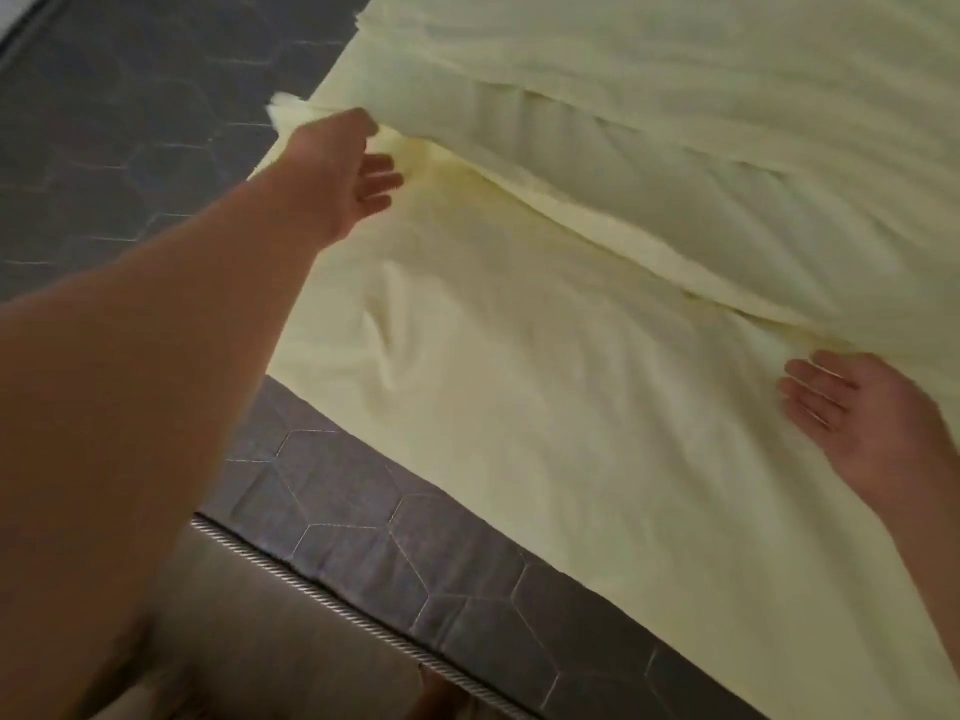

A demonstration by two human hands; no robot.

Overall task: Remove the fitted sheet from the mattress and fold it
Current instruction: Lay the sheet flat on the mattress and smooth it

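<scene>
The pale yellow fitted sheet [545, 387] lies spread over the grey quilted mattress [415, 558], with an upper layer [675, 148] folded back across it. My left hand [337, 168] reaches to the left end of that fold. Its thumb and forefinger pinch the bunched edge, and the other fingers hang loosely curled. My right hand [852, 407] lies palm up on the lower layer at the right. Its fingers are straight and their tips sit just at the fold's edge, holding nothing.
Bare mattress with a hexagon stitch pattern shows at the upper left [130, 148]. A corded seam [322, 600] runs along the mattress's near edge, and a brownish floor [260, 662] lies below it.
</scene>
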